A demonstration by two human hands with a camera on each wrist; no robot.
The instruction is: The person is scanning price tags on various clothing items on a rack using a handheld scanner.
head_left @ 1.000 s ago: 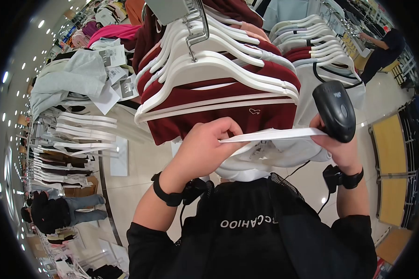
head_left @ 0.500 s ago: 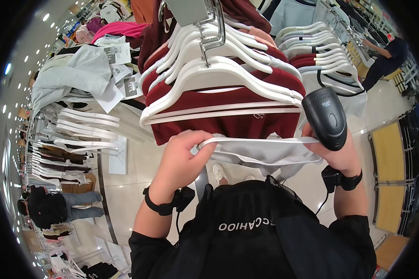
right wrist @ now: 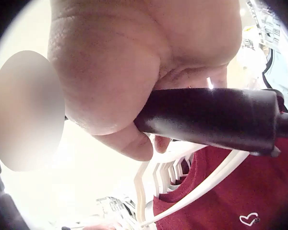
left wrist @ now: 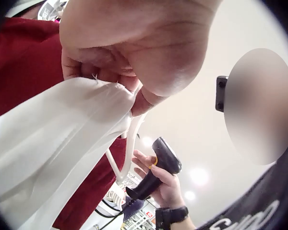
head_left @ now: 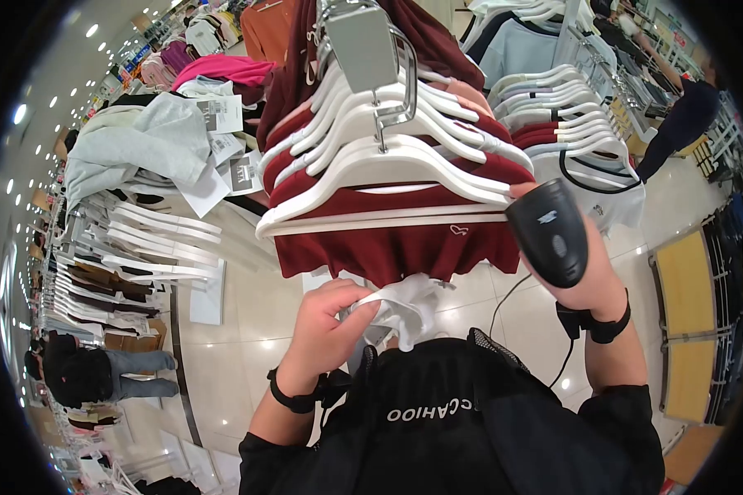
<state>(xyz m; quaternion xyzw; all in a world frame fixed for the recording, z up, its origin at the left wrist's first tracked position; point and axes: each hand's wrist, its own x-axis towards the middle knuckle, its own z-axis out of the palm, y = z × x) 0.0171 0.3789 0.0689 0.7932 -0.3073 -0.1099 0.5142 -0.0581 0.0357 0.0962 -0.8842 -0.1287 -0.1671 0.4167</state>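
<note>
My left hand grips a bunched white garment just below the hem of a dark red top that hangs on a white hanger. In the left wrist view the white garment spills out of my curled fingers. My right hand holds a black barcode scanner beside the right end of the front hanger. The right wrist view shows the scanner handle clamped in my palm, with the red top below it.
A rail carries several red tops on white hangers. More racks of clothes stand at left, with grey sweatshirts and paper tags. A person in black stands far right; another crouches at lower left. A scanner cable hangs down.
The white garment was stretched between both hands; now my right hand has let go and my left hand alone bunches it lower down. The scanner moved up and left toward the front hanger.
</note>
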